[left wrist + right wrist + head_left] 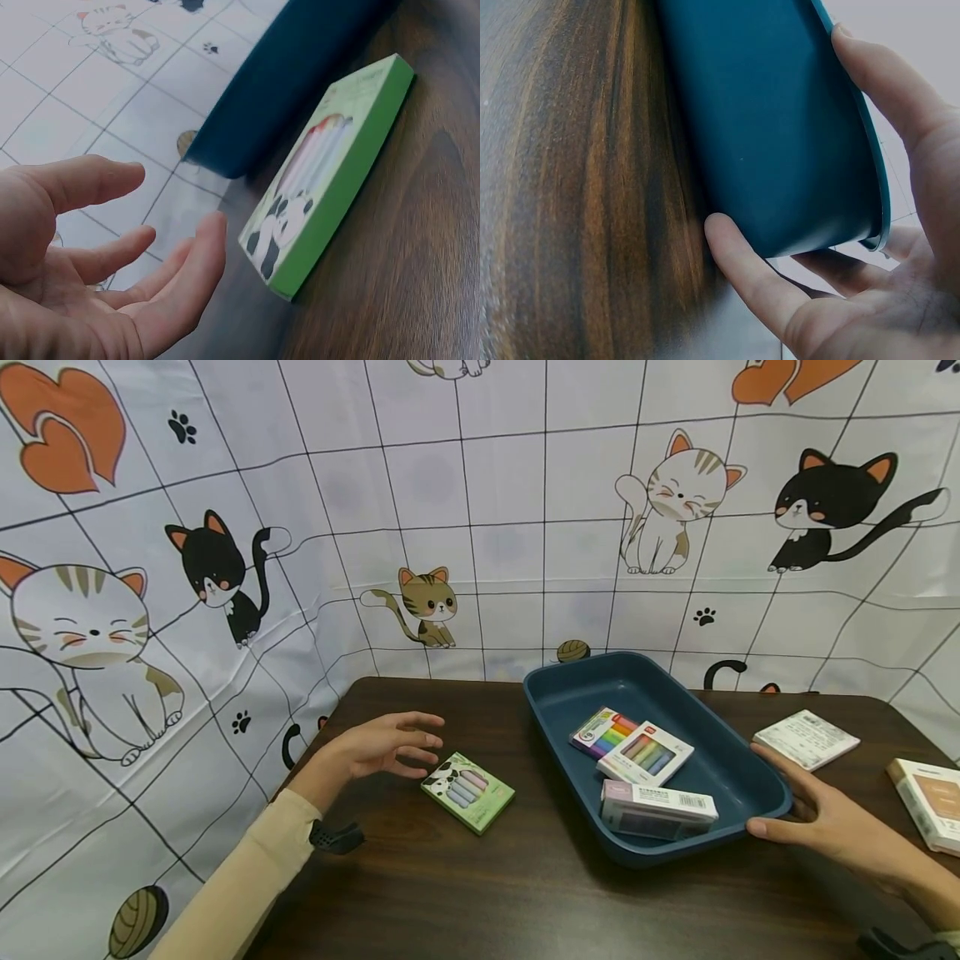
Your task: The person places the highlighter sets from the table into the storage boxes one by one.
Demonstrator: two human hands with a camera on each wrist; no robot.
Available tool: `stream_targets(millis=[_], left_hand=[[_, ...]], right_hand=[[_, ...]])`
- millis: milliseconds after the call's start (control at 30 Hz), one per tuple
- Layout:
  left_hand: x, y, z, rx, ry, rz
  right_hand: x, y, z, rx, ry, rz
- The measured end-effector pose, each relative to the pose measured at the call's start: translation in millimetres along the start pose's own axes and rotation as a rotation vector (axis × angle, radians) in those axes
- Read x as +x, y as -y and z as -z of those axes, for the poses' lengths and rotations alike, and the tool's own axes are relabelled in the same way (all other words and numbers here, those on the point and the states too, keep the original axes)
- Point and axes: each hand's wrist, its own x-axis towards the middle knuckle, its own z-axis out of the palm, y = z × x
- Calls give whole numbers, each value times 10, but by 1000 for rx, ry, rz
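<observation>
My left hand (386, 746) hovers just left of a flat green box (480, 803), fingers spread and holding nothing. The box lies on the table, with a panda picture and a window showing pastel sticks. In the left wrist view, the fingertips stay apart from the box (341, 202). Over on the right, my right hand (832, 818) grips the near right corner of a dark blue tray (633, 681). Thumb and fingers span that corner in the right wrist view, touching the tray's rim and outer wall (772, 135).
Inside the tray are a rainbow-coloured pack (600, 727), a white windowed box (648, 756) and a pale purple box (660, 810). A white packet (806, 739) and a white-and-tan box (930, 802) lie on the dark wooden table (480, 893) to the right. A cat-print sheet (510, 527) hangs behind.
</observation>
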Motion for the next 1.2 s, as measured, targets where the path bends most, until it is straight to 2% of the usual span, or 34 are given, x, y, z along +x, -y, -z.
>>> stream_targets(millis=[200,367,633,900,1200], left_hand=[[-72,20,50,15,-22,9],[-101,48,77,50,-58,49],[-96,102,84,77,-56,81],[-82,85,0,113,-44,82],[-46,103,-183,248,-111,82]], right_hand=[[4,0,18,-19,-2,-10],[2,-3,28,-41,-11,-21],[5,2,25,-41,-4,-15],[9,1,35,-52,-9,-26],[4,8,30,-54,-11,-20]])
